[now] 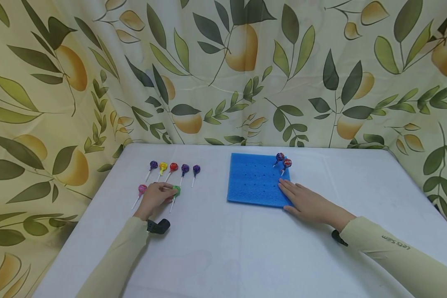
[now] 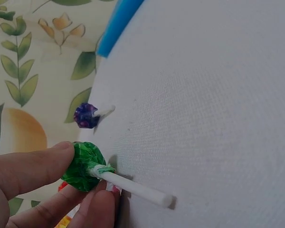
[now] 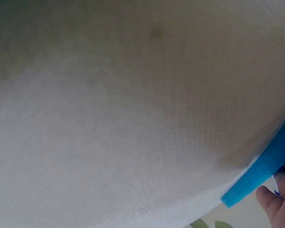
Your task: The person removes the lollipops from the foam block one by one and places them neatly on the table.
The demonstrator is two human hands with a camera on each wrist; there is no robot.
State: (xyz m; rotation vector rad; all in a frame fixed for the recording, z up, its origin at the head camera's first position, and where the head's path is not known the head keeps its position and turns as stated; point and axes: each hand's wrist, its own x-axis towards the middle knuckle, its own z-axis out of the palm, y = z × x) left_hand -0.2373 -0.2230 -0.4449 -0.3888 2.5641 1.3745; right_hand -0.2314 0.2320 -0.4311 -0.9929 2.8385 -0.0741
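Observation:
My left hand (image 1: pixel 154 200) pinches a green-wrapped lollipop (image 1: pixel 176 191) by its head, between thumb and fingers. In the left wrist view the white stick (image 2: pixel 137 188) of that lollipop points away from the hand, low over the white cloth. Just left of this hand lies a pink lollipop (image 1: pixel 142 189), partly covered by it. My right hand (image 1: pixel 309 203) rests flat, fingers straight, on the right edge of a blue foam board (image 1: pixel 238 165) with rows of small holes. Two lollipops with red and purple wrappers (image 1: pixel 287 163) stand upright in the board's far right corner, beyond the fingertips.
Beyond the left hand several lollipops lie in a row: a purple one (image 1: pixel 154 164), a yellow one (image 1: pixel 163 167), a red one (image 1: pixel 174 167) and more purple ones (image 1: pixel 196 169). A leaf-and-fruit patterned curtain (image 1: pixel 216 103) hangs behind the white-covered table (image 1: pixel 216 248).

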